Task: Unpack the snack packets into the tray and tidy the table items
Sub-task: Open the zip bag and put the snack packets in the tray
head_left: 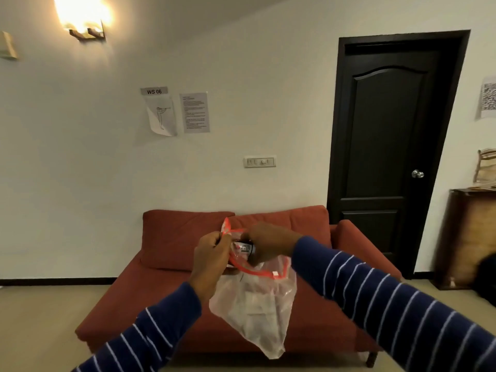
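A clear plastic zip bag [255, 304] with a red seal strip hangs in the air in front of me, over the sofa. My left hand [209, 253] pinches the bag's red rim on the left side. My right hand [268, 244] is at the bag's mouth, closed around a small dark snack packet [244, 247] with a white and red label. The packet sits at the opening, partly behind the plastic. Pale contents show dimly lower in the bag. No tray or table is in view.
A red sofa [174, 264] stands against the white wall straight ahead. A dark door [386, 146] is to the right, and a wooden cabinet [469, 237] further right. Papers hang on the wall above.
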Motion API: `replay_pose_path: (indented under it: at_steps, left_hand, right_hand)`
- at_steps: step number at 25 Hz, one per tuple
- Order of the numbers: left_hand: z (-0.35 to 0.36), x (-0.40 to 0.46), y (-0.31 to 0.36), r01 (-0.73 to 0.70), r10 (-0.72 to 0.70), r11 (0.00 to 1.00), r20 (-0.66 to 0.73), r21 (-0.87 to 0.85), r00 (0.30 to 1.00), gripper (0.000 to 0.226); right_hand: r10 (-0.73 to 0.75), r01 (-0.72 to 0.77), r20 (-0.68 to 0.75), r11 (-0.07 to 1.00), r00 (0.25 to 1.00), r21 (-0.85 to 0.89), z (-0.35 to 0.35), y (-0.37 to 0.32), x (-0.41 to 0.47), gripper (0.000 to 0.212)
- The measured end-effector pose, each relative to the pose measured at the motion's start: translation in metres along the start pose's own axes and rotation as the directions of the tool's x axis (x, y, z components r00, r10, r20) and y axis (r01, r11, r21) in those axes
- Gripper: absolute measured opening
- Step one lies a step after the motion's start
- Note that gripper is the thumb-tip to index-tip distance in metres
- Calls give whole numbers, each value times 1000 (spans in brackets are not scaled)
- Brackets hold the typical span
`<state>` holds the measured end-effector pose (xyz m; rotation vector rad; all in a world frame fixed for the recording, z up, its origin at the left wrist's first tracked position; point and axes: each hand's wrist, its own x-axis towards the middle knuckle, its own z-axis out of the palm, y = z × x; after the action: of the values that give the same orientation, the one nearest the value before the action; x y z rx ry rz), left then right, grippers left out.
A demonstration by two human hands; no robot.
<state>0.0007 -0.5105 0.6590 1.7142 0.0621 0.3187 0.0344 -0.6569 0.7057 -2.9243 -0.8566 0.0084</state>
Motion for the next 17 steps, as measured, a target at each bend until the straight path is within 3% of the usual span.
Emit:
replay_pose_path:
  at_steps: [2,6,9,12,17]
  left_hand:
    - [-7,2,-9,86,-85,995,13,-59,996,28]
    - [-13,-7,-23,96,-87,990,88,-104,992,36]
    - [-15,-15,-22,85,-63,982,137,-168,989,40]
    - [-13,-18,-10,177,-101,933,243,-314,965,38]
    - [-6,-20,15,301,-205,829,245,-471,948,43]
  right_hand:
    - [15,-16,26,999,1000,42,-28,6,-5,43]
    - [-15,30,-215,997,977,67,-72,27,-26,46]
    - [-103,176,-328,964,939,201,-76,35,-43,50]
    - [-235,361,-411,895,881,262,-60,33,-49,47]
    - [-220,422,-438,790,872,444,-48,25,-50,47]
